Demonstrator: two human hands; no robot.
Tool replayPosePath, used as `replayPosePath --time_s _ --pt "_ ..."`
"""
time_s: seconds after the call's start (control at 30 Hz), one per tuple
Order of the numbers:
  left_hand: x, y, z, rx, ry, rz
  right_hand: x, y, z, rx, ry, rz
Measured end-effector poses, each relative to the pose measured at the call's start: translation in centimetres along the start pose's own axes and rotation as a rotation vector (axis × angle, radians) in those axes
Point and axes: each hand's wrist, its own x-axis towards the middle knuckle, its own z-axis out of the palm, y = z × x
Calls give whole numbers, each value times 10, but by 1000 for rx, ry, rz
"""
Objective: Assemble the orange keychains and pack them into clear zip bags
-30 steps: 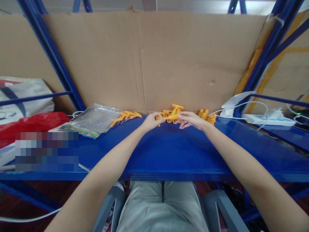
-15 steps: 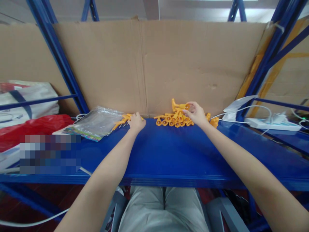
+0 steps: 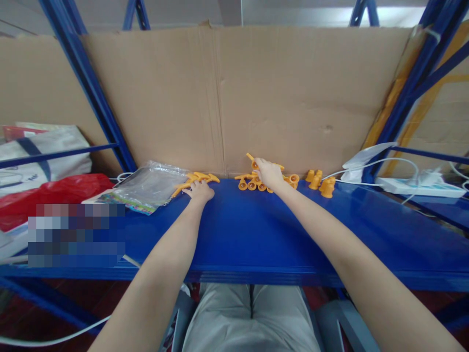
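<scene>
Small orange plastic parts lie along the back of a blue shelf [image 3: 256,230]. My left hand [image 3: 200,190] rests knuckles-up on the left group of orange parts with thin chains [image 3: 196,178], fingers curled over them. My right hand [image 3: 267,173] is closed on an orange T-shaped part [image 3: 252,160] held just above the middle pile of orange parts [image 3: 249,185]. A third cluster of orange parts [image 3: 322,183] stands to the right of that hand, apart from it.
A clear plastic bag [image 3: 146,186] lies left of my left hand. Red [image 3: 54,193] and white [image 3: 40,151] bags sit further left. A cardboard sheet [image 3: 234,98] backs the shelf. A white power strip [image 3: 417,188] with cables lies at the right. Blue rack posts [image 3: 88,88] flank both sides.
My left hand went from the middle pile to the left group of parts. My right hand lifted one orange part and shifted it left over the middle pile.
</scene>
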Motion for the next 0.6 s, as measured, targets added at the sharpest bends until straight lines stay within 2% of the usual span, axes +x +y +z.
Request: replayPosePath --time_s 0.17,0.33,0.6 --pt "-4 1 -3 3 -30 -31 4 -22 9 -81 -85 -77" --pt "-5 3 -4 23 -57 -24 0 -32 13 -106 -203 -94" --pt "-1 2 -1 28 -57 35 0 -37 24 -145 -222 -141"
